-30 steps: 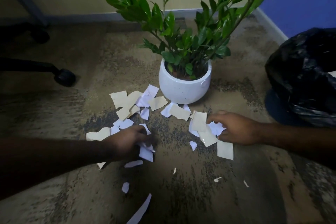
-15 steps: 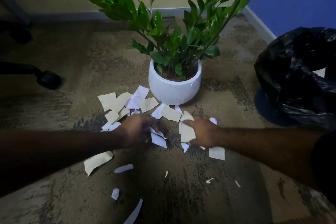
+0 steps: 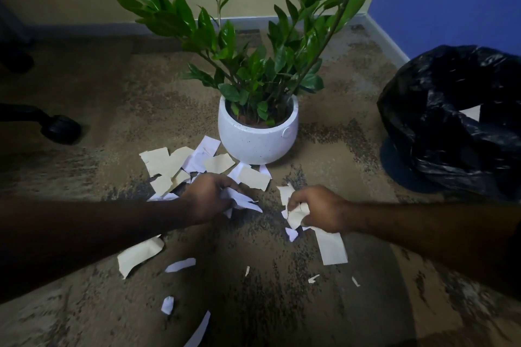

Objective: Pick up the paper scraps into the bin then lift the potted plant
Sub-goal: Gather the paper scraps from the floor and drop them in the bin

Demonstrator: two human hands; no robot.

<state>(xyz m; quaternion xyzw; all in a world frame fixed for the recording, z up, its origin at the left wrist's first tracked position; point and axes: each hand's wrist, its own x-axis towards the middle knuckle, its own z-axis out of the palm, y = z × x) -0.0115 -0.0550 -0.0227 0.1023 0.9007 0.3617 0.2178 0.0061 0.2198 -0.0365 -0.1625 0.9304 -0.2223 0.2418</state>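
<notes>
Both arms are reaching low over the carpet: the left hand (image 3: pixel 207 197) and right hand (image 3: pixel 321 210) are each curling closed around paper scraps (image 3: pixel 163 162), the potted plant (image 3: pixel 258 135) standing just beyond their knuckles, the bin (image 3: pixel 456 121) sitting past the right forearm.

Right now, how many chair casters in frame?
2. One caster on the carpet at left, on a chair leg; another caster farther back, at the left edge in shadow. More may be out of frame.
</notes>
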